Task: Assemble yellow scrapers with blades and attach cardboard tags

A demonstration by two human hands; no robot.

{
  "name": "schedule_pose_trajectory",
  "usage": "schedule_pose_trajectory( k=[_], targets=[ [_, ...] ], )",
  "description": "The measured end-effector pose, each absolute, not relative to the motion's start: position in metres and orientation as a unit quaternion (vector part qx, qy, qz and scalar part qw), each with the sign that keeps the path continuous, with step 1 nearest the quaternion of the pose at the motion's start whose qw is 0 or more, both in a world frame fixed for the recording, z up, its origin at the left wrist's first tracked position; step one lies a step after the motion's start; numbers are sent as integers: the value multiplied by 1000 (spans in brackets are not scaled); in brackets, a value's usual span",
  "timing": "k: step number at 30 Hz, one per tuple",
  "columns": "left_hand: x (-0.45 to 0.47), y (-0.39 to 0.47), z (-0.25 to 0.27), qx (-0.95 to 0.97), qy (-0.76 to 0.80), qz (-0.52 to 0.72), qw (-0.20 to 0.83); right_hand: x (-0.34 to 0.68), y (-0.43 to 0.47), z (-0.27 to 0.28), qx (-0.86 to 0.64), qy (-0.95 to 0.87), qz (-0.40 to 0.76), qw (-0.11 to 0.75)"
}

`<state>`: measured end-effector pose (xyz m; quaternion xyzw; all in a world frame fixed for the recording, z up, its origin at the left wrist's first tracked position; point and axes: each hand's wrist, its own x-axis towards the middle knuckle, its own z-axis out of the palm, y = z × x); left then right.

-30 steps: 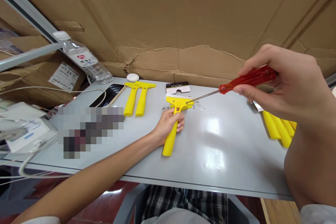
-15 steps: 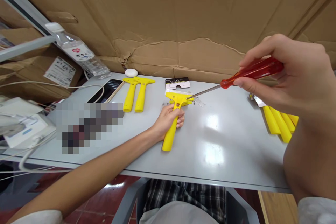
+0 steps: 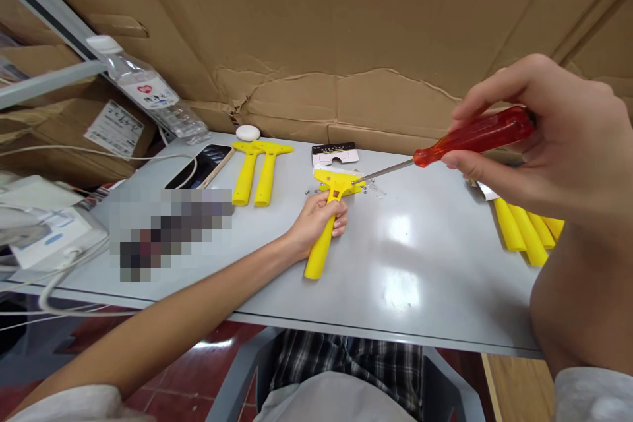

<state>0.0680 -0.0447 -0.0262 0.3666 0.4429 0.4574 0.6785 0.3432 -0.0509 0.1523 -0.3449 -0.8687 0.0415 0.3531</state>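
My left hand (image 3: 321, 221) is closed round the handle of a yellow scraper (image 3: 320, 252), whose wide head points away from me. In my right hand (image 3: 548, 138) is a screwdriver (image 3: 475, 137) with a clear red handle, held between thumb and fingers. Its metal tip touches the right side of the scraper's head, at what looks like a screw. Behind and under that head lie another yellow piece, a few tiny screws and a small clear strip (image 3: 376, 190). A black and white blade card (image 3: 335, 153) lies just beyond.
Two yellow scraper handles (image 3: 266, 175) lie to the left, by a phone (image 3: 202, 168) and a white oval object (image 3: 248, 132). Several more yellow handles (image 3: 524, 231) are at the right. A plastic bottle (image 3: 148, 92) leans at the back left, near cables and a white device (image 3: 54, 237). Cardboard (image 3: 346, 33) stands behind.
The view has shifted slightly. Both hands keep their holds, and the screwdriver tip stays at the same spot on the scraper's head, with the right-hand fingers turned a little on the handle.
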Motion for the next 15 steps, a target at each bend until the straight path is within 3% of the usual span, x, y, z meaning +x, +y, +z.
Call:
schedule_pose_trajectory(
  k=[6,15],
  targets=[
    [68,-45,-28,368,442,464,674,343,-47,152,-352,-869,-13,347],
    [69,-44,-31,362,442,473,671,359,-35,147,-335,-876,45,344]
  ],
)
